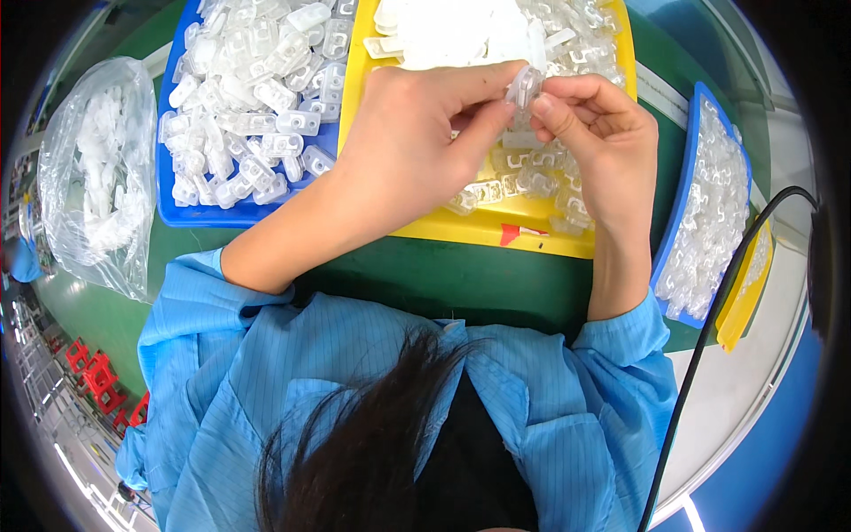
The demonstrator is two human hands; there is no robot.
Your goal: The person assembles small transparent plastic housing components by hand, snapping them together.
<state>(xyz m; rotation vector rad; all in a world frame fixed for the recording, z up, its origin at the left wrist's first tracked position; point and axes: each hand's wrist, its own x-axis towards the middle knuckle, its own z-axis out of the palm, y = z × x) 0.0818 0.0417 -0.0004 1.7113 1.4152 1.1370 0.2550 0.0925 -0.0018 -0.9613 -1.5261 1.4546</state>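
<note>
Above the yellow tray (425,229), both my hands meet at one small clear plastic part (525,86). My left hand (417,133) pinches it between thumb and forefinger from the left. From the right, my right hand (598,133) grips its side with thumb and fingertips, the other fingers curled. Below the hands, more clear plastic pieces (536,177) lie in the yellow tray, with a bright white pile (461,31) behind. A blue tray (199,215) to the left holds a heap of whitish clear plastic parts (257,97).
A clear plastic bag (97,177) with white pieces lies at the far left on the green table (425,275). At the right stand another blue tray (687,195) of clear parts and a small yellow tray (731,324). A black cable (709,328) runs down the right side.
</note>
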